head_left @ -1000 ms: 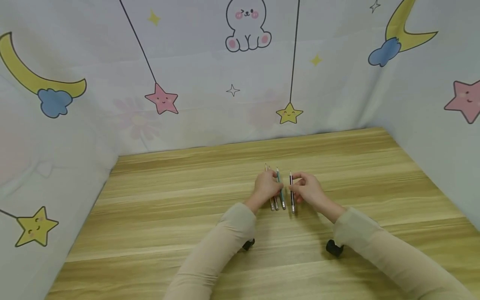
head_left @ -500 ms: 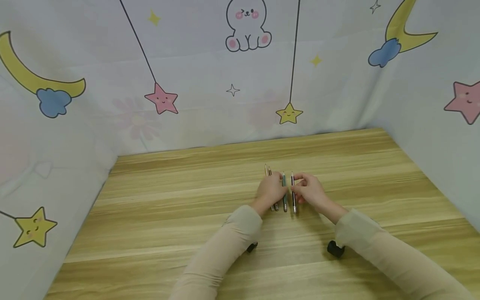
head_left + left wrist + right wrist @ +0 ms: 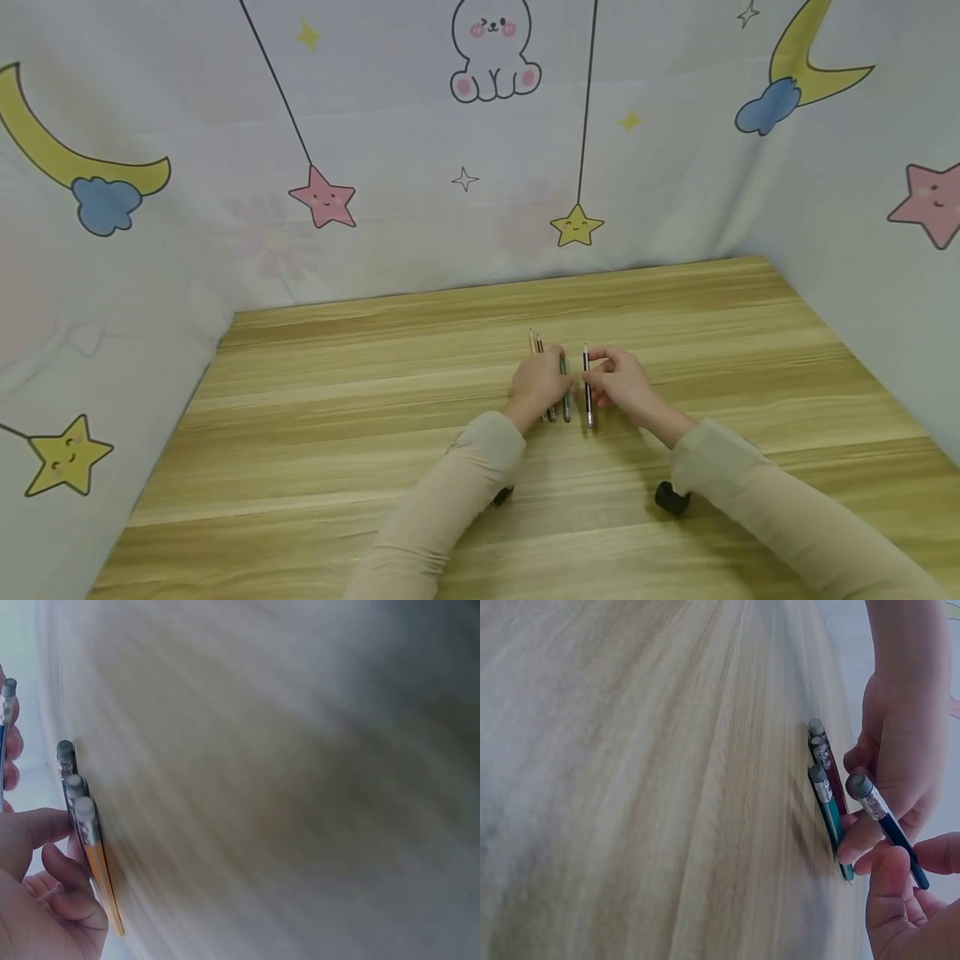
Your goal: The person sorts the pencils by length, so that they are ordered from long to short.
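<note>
My right hand pinches a dark blue-black pencil between thumb and fingers, its grey eraser end toward me. Just to the left, my left hand has thumb and fingertips on a teal pencil, holding it near the table. Beneath that hand lie an orange pencil and a dark reddish pencil, side by side, with the left palm hiding their middles in the head view. A narrow gap separates the teal pencil from the one in my right hand. All the pencils point away from me.
The wood-grain table runs back to a pale cloth backdrop printed with stars and moons. Cloth also hangs at both sides. A black wrist device shows below the right cuff, and another below the left.
My left hand has moved right with the teal pencil, then slightly back left toward the other two. The right hand with its dark pencil has shifted a touch to the right.
</note>
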A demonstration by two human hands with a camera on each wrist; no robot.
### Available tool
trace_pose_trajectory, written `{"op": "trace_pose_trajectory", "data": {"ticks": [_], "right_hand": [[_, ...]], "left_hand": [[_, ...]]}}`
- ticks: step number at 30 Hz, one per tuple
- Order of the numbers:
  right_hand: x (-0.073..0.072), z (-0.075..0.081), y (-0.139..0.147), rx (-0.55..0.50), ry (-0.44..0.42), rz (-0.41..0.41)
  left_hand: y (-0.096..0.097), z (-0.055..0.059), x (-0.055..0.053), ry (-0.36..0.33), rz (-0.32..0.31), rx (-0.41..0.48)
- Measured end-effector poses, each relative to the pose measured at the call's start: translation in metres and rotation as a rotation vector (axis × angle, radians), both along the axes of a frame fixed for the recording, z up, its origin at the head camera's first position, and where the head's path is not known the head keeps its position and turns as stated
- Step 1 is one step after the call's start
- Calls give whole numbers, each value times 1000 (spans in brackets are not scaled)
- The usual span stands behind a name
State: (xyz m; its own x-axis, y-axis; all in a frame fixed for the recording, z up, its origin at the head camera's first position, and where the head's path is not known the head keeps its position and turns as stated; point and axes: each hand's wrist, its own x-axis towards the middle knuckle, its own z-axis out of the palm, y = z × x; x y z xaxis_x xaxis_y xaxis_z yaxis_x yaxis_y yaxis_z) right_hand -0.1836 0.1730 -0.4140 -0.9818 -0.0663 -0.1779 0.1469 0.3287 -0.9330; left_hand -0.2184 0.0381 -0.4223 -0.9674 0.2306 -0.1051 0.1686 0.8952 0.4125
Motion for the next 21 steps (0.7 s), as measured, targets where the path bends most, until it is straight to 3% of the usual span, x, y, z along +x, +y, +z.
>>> {"op": "trace_pose_trajectory", "data": {"ticks": [10,21], "right_hand": [[-4,-1,1,0,-8,-4],[-11,-1,3,24,-20,-17]], "left_hand": [[-5,0,-1,-9,-4,-1],[-6,-2,-3,53,-33,-38]]}}
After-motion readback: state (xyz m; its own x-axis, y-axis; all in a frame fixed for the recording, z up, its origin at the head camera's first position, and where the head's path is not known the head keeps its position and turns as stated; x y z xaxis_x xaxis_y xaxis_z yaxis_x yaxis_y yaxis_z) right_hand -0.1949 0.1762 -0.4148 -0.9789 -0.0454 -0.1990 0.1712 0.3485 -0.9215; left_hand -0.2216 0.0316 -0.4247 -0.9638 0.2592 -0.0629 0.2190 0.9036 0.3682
